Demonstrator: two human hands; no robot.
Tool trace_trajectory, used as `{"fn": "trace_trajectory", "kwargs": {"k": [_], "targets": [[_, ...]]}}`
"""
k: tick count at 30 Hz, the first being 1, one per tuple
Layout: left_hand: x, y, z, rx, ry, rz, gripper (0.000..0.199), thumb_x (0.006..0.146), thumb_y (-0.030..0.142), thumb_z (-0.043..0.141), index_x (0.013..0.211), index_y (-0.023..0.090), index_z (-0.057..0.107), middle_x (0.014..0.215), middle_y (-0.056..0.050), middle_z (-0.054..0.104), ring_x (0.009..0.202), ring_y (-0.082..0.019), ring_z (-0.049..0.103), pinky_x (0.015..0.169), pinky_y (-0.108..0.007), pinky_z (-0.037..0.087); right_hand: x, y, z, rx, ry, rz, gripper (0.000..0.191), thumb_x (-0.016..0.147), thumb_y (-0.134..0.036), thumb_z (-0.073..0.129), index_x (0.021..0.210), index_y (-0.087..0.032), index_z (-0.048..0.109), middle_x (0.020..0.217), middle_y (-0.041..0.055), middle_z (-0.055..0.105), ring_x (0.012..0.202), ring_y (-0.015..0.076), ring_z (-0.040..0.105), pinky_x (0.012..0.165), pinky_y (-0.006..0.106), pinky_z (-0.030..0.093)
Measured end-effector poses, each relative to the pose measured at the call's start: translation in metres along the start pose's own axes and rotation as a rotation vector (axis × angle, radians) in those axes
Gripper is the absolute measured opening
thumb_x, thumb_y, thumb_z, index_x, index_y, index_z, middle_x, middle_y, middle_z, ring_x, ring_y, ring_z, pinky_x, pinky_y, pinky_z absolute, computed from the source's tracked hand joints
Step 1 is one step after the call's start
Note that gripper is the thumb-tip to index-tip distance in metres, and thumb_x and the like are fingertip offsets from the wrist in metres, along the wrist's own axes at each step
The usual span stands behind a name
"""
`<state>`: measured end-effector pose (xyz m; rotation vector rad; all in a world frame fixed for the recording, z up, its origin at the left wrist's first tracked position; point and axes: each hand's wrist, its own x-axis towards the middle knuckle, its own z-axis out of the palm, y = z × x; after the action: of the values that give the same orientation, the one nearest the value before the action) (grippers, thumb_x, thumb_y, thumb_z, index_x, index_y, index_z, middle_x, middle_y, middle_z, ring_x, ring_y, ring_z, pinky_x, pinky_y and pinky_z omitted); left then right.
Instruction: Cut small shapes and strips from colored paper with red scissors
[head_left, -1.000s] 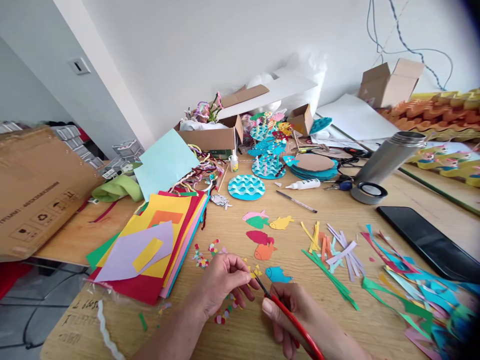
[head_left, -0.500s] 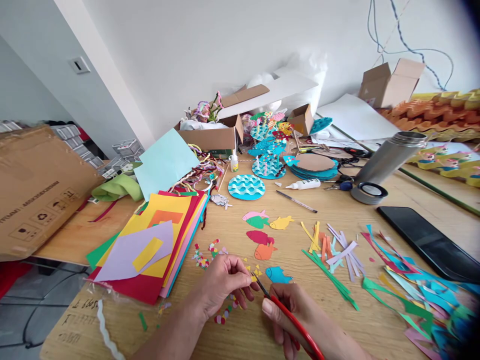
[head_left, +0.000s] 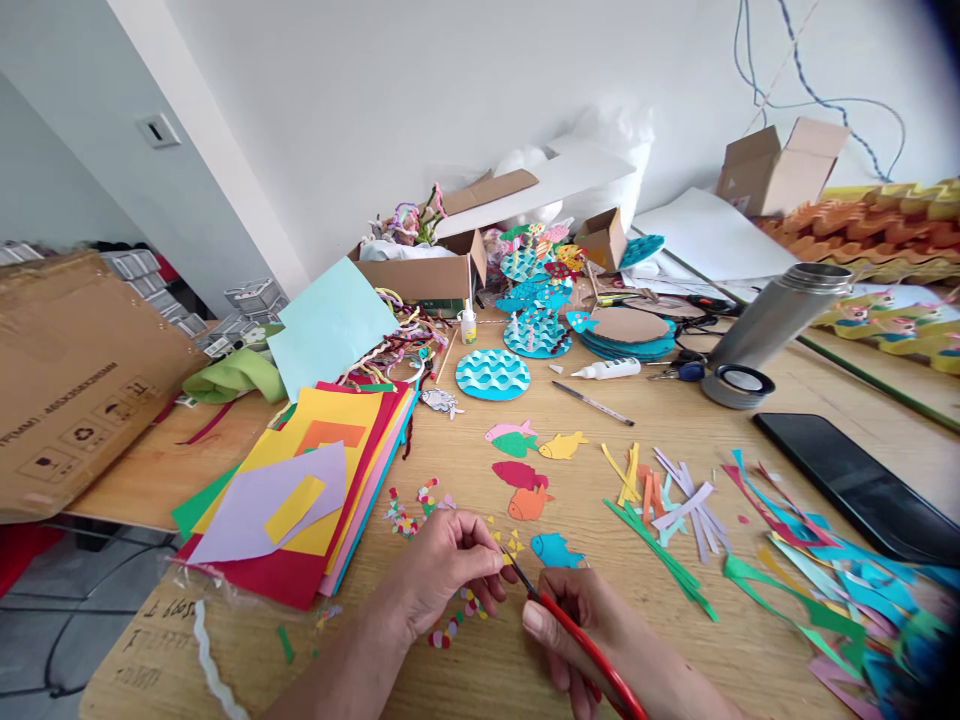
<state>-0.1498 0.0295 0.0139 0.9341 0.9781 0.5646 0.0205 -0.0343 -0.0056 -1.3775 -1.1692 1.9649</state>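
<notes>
My right hand (head_left: 581,635) is wrapped round the red handles of a pair of scissors (head_left: 577,635), their dark blades pointing up and left. The blade tips meet the fingertips of my left hand (head_left: 457,560), which is closed in a pinch on a small piece of yellow paper (head_left: 506,559), mostly hidden by the fingers. Just beyond lie tiny yellow paper triangles (head_left: 514,541). A blue paper fish (head_left: 556,550) rests near my right hand, with an orange paper fish (head_left: 529,502) and a crimson paper fish (head_left: 517,474) farther back. Small coloured paper dots (head_left: 442,636) lie beneath my left hand.
Coloured paper sheets (head_left: 277,500) are stacked at left. Paper strips (head_left: 664,560) and scraps (head_left: 840,610) spread to the right, beside a black phone (head_left: 862,490) and a steel flask (head_left: 780,315). A blue wavy disc (head_left: 493,374) and glue bottle (head_left: 609,369) sit behind.
The scissor blades look closer together than before, and the handles have drawn in slightly. My left hand has hardly moved.
</notes>
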Motion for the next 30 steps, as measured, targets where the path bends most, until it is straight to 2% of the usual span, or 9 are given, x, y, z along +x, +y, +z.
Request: {"fn": "trace_trajectory", "kwargs": {"k": [7,17,30], "targets": [[-0.001,0.001,0.001,-0.006,0.008,0.001,0.015,0.06,0.022,0.066,0.06,0.014,0.053,0.059,-0.004,0.066,0.045,-0.01,0.056,0.038,-0.019,0.043,0.001,-0.001,0.002,-0.013,0.019,0.034,0.051,0.066,-0.064,0.063,0.072,-0.022,0.035,0.044,-0.0079,0.054,0.03,0.0048,0.047,0.03,0.013,0.031],[0.0,0.001,0.001,-0.012,0.0,-0.003,0.015,0.06,0.021,0.067,0.061,0.014,0.053,0.06,-0.004,0.066,0.044,-0.01,0.057,0.038,-0.019,0.043,0.002,0.002,0.002,-0.02,0.021,0.01,0.05,0.068,-0.064,0.062,0.072,-0.021,0.036,0.043,-0.0086,0.052,0.028,0.004,0.045,0.028,0.012,0.027],[0.002,0.002,-0.002,-0.102,-0.036,-0.039,0.016,0.066,0.027,0.063,0.066,0.012,0.056,0.065,-0.009,0.069,0.044,-0.011,0.057,0.036,-0.019,0.043,0.0,-0.011,0.001,-0.032,0.06,0.035,0.054,0.062,-0.068,0.063,0.067,-0.021,0.037,0.04,-0.0091,0.05,0.026,0.0027,0.042,0.026,0.011,0.025]]}}
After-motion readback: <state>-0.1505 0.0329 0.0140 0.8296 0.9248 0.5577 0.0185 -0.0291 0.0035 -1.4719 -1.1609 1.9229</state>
